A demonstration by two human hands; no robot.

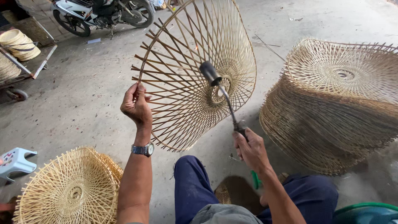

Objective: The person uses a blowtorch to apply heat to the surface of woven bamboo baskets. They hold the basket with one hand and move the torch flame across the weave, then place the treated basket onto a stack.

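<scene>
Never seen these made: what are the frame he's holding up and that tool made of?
The open-weave frame looks like split bamboo: pale, matte, thin flat strips. The tool seems metal, with a dark nozzle and thin bent tube; the right hand hides its handle.

Soft, even daylight lit the grey concrete floor [91, 95]; shadows were faint and diffuse. No glare showed. The picture was sharp at the centre, with wide-angle bending toward the edges and corners.

Left hand [136, 104] raised, fingers curled in a grip, wrist straight; right hand [250, 150] lower, fist closed, forearm angled up.
</scene>
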